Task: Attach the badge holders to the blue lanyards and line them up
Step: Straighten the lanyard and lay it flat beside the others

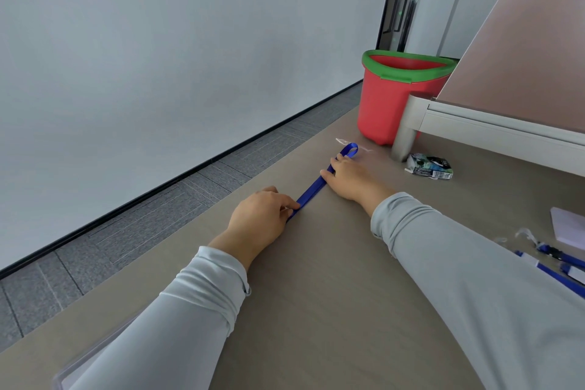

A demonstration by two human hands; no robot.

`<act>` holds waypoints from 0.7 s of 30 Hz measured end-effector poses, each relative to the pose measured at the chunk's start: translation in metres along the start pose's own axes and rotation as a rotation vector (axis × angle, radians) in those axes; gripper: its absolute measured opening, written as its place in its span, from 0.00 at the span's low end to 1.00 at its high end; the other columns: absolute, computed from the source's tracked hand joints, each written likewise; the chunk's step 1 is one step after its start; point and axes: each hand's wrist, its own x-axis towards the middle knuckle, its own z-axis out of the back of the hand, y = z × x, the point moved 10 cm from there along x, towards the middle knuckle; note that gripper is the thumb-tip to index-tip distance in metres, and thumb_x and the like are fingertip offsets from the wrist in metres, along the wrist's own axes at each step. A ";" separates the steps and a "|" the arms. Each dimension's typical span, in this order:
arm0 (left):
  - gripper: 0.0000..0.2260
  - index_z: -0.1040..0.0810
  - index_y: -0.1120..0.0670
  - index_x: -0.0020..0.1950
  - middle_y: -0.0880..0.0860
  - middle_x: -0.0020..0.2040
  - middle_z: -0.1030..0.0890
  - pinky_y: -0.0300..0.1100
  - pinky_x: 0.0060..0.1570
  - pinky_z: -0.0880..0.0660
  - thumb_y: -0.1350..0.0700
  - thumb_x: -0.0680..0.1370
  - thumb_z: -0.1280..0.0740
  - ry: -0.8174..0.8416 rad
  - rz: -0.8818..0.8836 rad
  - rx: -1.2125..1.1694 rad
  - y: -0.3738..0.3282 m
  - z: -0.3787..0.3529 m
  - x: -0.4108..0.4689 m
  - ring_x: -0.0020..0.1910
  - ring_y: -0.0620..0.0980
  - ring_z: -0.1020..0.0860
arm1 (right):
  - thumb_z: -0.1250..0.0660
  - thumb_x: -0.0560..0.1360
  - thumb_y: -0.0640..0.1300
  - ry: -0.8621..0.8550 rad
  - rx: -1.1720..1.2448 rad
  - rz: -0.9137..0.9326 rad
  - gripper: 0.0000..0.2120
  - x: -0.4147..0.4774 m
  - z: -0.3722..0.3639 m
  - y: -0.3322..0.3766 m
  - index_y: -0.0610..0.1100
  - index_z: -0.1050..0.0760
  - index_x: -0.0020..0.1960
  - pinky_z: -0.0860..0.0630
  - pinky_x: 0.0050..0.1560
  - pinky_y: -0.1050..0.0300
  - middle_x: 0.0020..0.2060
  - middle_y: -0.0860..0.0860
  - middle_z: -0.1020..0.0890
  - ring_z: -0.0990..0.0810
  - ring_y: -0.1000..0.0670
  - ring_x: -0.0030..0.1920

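Grey desk (316,294): blue lanyard (311,191) stretched flat; left fingers (289,201) pinch near end, right fingers (329,172) press far end.

The grey-brown desk (332,279) carries a blue lanyard (311,191) laid flat, a red bucket (389,104), a small carton (430,166) and more lanyards (557,266) at right.

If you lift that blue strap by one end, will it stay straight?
Probably not. The lanyard is thin flat ribbon, curling into a loop beyond the right hand, so it would likely droop. It looks light; the left hand pins it with fingertips.
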 end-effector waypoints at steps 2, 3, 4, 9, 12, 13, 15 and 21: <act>0.12 0.21 0.45 0.59 0.50 0.53 0.25 0.43 0.50 0.26 0.55 0.79 0.39 -0.009 -0.004 -0.012 0.000 0.002 0.000 0.51 0.49 0.24 | 0.48 0.81 0.49 -0.033 0.018 0.004 0.20 0.004 0.002 -0.002 0.35 0.33 0.64 0.35 0.65 0.48 0.68 0.40 0.33 0.36 0.42 0.68; 0.12 0.21 0.45 0.58 0.50 0.52 0.25 0.43 0.50 0.26 0.55 0.79 0.39 -0.015 -0.003 -0.019 0.000 0.002 0.000 0.51 0.49 0.24 | 0.48 0.81 0.46 -0.070 0.045 0.002 0.18 0.005 0.006 -0.004 0.35 0.32 0.63 0.34 0.63 0.49 0.67 0.40 0.32 0.33 0.41 0.66; 0.11 0.21 0.45 0.58 0.49 0.52 0.25 0.43 0.50 0.26 0.55 0.79 0.39 -0.019 -0.001 -0.025 0.000 0.002 -0.001 0.50 0.49 0.23 | 0.47 0.80 0.43 -0.107 0.073 -0.005 0.16 0.004 0.009 -0.008 0.35 0.31 0.62 0.33 0.61 0.49 0.66 0.41 0.31 0.31 0.41 0.65; 0.12 0.21 0.46 0.58 0.49 0.53 0.25 0.43 0.50 0.26 0.56 0.79 0.39 -0.021 -0.009 -0.028 -0.001 0.002 -0.001 0.50 0.49 0.23 | 0.43 0.76 0.34 -0.230 0.110 0.008 0.15 0.011 0.021 -0.024 0.37 0.29 0.62 0.31 0.61 0.50 0.63 0.43 0.26 0.29 0.41 0.62; 0.14 0.23 0.45 0.61 0.49 0.54 0.26 0.42 0.49 0.26 0.56 0.79 0.41 -0.014 -0.027 0.000 -0.003 0.000 -0.001 0.51 0.50 0.23 | 0.42 0.76 0.34 -0.304 0.149 0.011 0.19 0.013 0.033 -0.031 0.39 0.30 0.66 0.35 0.66 0.52 0.67 0.43 0.28 0.31 0.42 0.66; 0.15 0.25 0.44 0.63 0.49 0.55 0.26 0.42 0.49 0.26 0.56 0.79 0.41 -0.008 -0.034 0.016 -0.003 -0.001 0.000 0.51 0.50 0.24 | 0.42 0.76 0.34 -0.314 0.164 0.002 0.20 0.014 0.036 -0.034 0.39 0.31 0.67 0.36 0.67 0.52 0.68 0.43 0.29 0.32 0.43 0.67; 0.16 0.26 0.43 0.64 0.49 0.55 0.27 0.41 0.48 0.27 0.56 0.80 0.43 0.004 -0.040 0.042 -0.003 -0.003 0.001 0.51 0.49 0.24 | 0.42 0.77 0.35 -0.287 0.162 -0.010 0.20 0.018 0.035 -0.039 0.41 0.31 0.68 0.35 0.67 0.51 0.67 0.43 0.29 0.31 0.42 0.67; 0.16 0.26 0.44 0.64 0.48 0.55 0.28 0.39 0.48 0.28 0.57 0.80 0.43 0.019 -0.040 0.051 -0.002 -0.006 0.003 0.51 0.48 0.25 | 0.45 0.80 0.41 -0.178 0.050 0.019 0.15 0.026 0.024 -0.035 0.40 0.27 0.63 0.32 0.57 0.52 0.61 0.40 0.24 0.27 0.40 0.60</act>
